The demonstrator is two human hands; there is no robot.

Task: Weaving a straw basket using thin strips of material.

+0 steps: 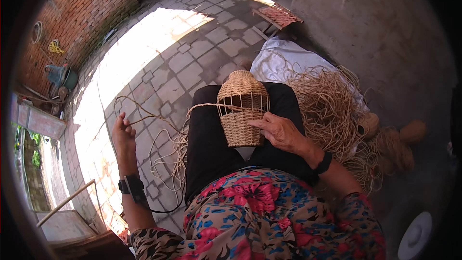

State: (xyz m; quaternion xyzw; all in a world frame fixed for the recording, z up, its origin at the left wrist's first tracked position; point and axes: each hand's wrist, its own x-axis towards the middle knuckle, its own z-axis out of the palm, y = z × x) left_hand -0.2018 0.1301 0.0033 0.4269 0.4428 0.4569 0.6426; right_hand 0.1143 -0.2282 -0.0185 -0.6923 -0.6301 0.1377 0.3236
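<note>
- At the centre of the frame, between black-trousered thighs, sits a tan, vase-shaped basket of woven plant-fibre cord, its narrow end toward the top, with a band of bare upright ribs around its middle.
- It looks light and rough rather than slippery; the close-woven parts should be fairly stiff, while the bare ribs would likely bend or shift if squeezed.
- The tightly woven lower wall seems the safest place to take hold.
- A long, thin, tan twisted cord runs left from the ribbed band; it looks soft, flexible and apt to tangle.
- Left of centre, the left hand is raised well apart from the basket, fingers curled and pinching the cord, its forearm rising nearly upright from the lower edge.
- Right of centre, the right hand lies against the basket's right side, forefinger stretched leftward across the wall, forearm slanting in from the lower right; whether its hidden fingers grip, I cannot tell.
</note>
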